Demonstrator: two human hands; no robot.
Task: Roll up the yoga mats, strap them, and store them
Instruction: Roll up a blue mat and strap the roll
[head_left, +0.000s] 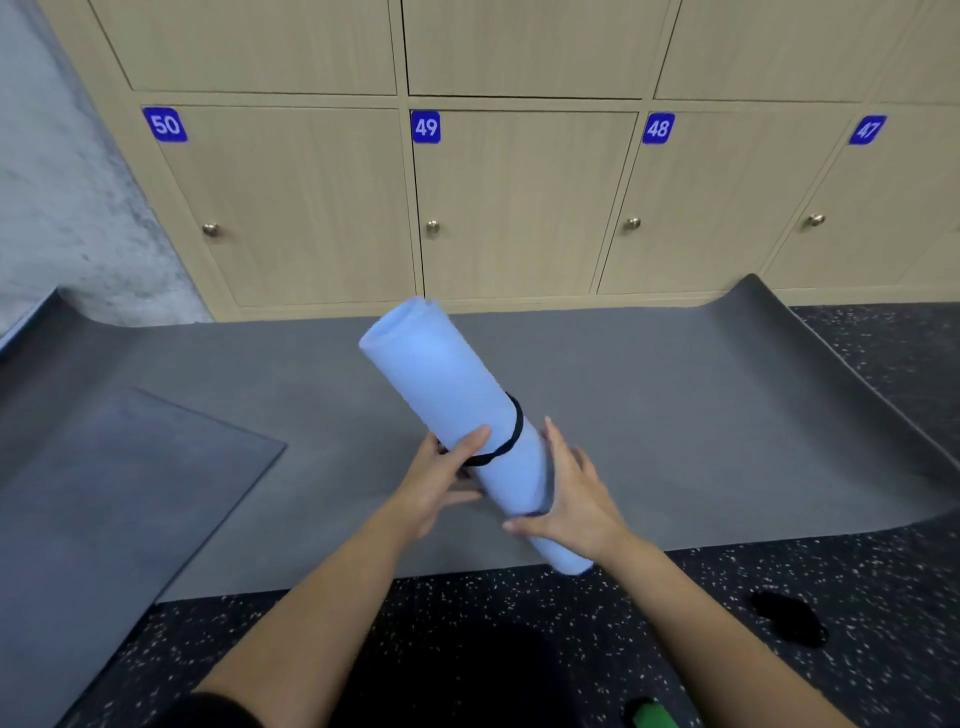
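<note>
Above a wide grey yoga mat (675, 415) spread flat on the speckled black floor (519, 597), a rolled light-blue yoga mat (447, 384) is held clear of the ground. It is tilted, with its far end up and to the left. A thin black strap (511, 431) loops round the roll near its middle. The left hand (441, 483) grips the roll right at the strap, thumb over the top and fingers tucked beneath. The right hand (576, 499) lies against the roll's right side below the strap, fingers (553, 441) straight and flat along it, thumb spread across the near face. A darker grey mat (130, 467) lies flat at the left, overlapping the wide one. Behind stand pale wooden lockers (519, 208) numbered 50 to 47, with brass knobs. A small black bundle (789, 618) sits on the floor at right.
</note>
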